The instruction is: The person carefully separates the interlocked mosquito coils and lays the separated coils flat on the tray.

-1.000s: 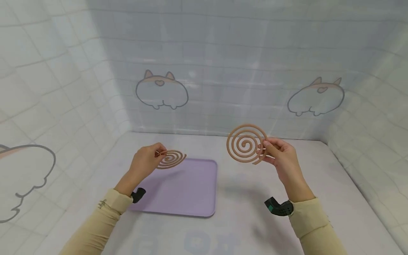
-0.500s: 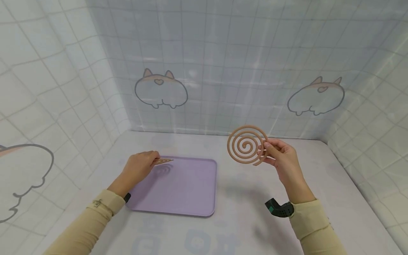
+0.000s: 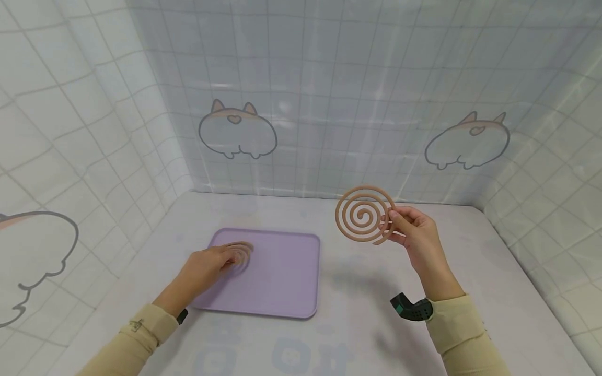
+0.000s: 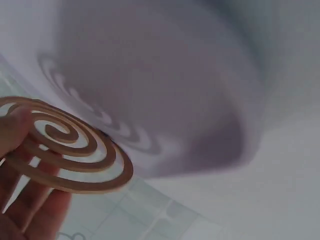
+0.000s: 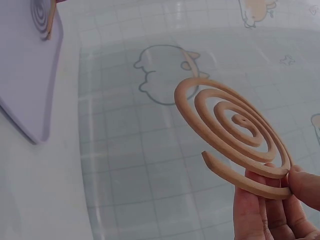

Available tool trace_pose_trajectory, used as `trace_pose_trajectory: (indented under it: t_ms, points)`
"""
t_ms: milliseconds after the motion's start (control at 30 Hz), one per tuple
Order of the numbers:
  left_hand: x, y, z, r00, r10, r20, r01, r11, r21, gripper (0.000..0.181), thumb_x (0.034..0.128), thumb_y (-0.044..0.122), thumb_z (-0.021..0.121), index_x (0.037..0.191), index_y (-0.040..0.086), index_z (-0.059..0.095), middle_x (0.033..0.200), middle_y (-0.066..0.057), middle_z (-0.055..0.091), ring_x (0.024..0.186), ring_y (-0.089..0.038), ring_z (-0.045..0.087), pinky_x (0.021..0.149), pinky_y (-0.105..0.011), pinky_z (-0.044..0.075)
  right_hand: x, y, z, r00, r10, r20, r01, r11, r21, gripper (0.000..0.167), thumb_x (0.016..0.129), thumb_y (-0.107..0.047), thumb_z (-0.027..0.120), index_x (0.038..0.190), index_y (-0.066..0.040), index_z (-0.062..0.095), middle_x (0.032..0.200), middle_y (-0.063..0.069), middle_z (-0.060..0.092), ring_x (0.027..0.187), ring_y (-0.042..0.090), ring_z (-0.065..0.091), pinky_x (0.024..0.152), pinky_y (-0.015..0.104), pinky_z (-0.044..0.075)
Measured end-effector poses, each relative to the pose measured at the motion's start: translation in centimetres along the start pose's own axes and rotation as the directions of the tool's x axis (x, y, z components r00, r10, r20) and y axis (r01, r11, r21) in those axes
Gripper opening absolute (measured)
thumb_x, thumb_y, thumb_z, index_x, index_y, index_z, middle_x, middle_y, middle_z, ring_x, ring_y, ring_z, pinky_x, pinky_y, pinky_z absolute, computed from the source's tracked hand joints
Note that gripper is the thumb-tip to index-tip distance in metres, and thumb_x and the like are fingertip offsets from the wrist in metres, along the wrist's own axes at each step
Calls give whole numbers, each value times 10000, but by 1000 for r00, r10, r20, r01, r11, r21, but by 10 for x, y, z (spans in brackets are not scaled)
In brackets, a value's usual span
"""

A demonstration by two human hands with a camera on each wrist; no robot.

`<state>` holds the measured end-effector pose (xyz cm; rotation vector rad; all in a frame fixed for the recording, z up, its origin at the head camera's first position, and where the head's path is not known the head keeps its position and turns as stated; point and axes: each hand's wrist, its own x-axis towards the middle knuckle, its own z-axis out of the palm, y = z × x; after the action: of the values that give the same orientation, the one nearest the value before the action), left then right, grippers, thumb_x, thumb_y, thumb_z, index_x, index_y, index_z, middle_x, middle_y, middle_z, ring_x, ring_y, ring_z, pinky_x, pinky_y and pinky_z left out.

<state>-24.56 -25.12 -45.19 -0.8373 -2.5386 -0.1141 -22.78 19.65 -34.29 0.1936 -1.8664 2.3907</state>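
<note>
My left hand (image 3: 207,269) pinches a brown mosquito coil (image 4: 75,187) by its edge, low over the left part of a purple tray (image 3: 287,282). In the left wrist view that coil is tilted, the thumb on top and fingers beneath, and its spiral shadow falls on the tray. To the right of the tray, my right hand (image 3: 420,235) holds a second mosquito coil (image 3: 362,186) up in the air by its right edge. Thumb and fingers grip that coil's outer ring in the right wrist view, its spiral facing the head camera.
The tray lies on a white table (image 3: 357,313) with faint printed letters. A tiled-pattern backdrop (image 3: 329,130) with cartoon animal drawings stands behind and at both sides. A black wrist device (image 3: 411,308) sits on the right cuff.
My left hand has moved down and slightly left with its coil, bringing it nearer the tray and changing its tilt. The right hand and its coil have hardly moved.
</note>
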Motion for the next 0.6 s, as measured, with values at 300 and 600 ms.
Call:
trace_pose_trajectory:
  t_ms: [300, 600]
  points:
    - [-9, 9, 1, 987, -42, 152, 41, 999, 5, 222, 678, 96, 786, 745, 166, 586, 835, 28, 575, 714, -168, 564, 464, -343, 435, -1, 1, 1, 1000, 12, -4, -12, 1000, 4, 54, 898, -123, 599, 914, -87, 636, 799, 7, 654, 691, 117, 627, 645, 276, 542]
    - [-14, 11, 3, 980, -40, 192, 48, 998, -36, 227, 633, 78, 798, 794, 166, 665, 833, 36, 570, 823, -197, 585, 583, -357, 489, -2, 4, 3, 999, 41, -13, -41, 999, -8, 61, 896, -146, 604, 911, -94, 633, 797, 2, 655, 694, 115, 625, 656, 283, 542]
